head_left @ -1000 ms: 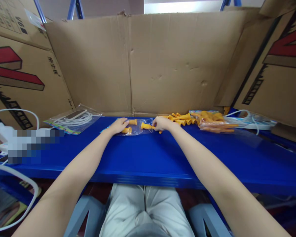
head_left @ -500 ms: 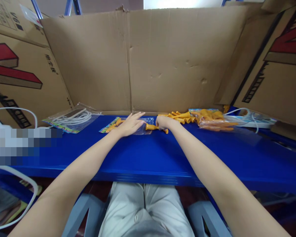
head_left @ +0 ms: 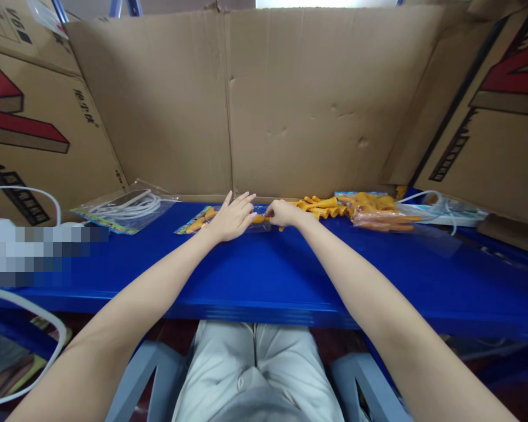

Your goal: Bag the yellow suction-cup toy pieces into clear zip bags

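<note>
A clear plastic bag (head_left: 198, 221) with a coloured edge lies on the blue table (head_left: 264, 275) and holds a few orange cone-shaped pieces. My left hand (head_left: 232, 217) rests flat on the bag, fingers spread. My right hand (head_left: 283, 213) is closed in a pinch on an orange cone piece (head_left: 259, 219) at the bag's right end. Just right of that hand lies a loose pile of orange cone pieces (head_left: 322, 205).
A filled bag of orange pieces (head_left: 376, 211) lies further right, beside a white power strip with cable (head_left: 444, 212). A clear bag of white cable (head_left: 125, 206) lies at the left. Cardboard walls (head_left: 312, 99) enclose the table's back and sides. White cables (head_left: 17, 193) hang at the far left.
My left hand has moved right from the bag's cones and now lies flat with fingers spread on the bag. My right hand has pushed the orange piece left into the bag's end.
</note>
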A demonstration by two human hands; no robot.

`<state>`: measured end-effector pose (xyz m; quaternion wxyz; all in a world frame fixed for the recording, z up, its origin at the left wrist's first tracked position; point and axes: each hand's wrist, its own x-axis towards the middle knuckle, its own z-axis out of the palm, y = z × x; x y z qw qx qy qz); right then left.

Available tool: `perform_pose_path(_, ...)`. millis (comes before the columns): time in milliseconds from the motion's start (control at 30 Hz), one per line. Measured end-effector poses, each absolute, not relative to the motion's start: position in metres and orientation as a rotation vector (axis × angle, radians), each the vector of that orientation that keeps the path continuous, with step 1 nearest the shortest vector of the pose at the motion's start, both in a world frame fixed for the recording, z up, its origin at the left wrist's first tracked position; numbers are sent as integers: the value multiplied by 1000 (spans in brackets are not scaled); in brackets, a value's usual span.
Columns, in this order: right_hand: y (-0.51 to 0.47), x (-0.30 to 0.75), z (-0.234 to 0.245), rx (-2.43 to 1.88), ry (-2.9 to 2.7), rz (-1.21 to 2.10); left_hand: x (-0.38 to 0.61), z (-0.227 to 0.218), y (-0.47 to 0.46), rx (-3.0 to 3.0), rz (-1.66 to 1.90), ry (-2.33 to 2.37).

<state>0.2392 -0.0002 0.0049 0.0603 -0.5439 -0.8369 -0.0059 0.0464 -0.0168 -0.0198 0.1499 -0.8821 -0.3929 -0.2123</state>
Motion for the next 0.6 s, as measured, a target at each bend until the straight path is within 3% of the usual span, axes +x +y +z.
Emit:
perform_pose_path(233, 1, 233, -5, -1726, -2313, -36, 25, -19, -2, -2420, -847, -1621)
perform_pose_path(400, 1, 227, -12, -1764, -2290, -78, 2, -29, 23, -2357, -630, -2034)
perform_pose_path(600, -1, 222, -13, -1771, -2290, -111, -7, -38, 42, -2476, -580, -2035)
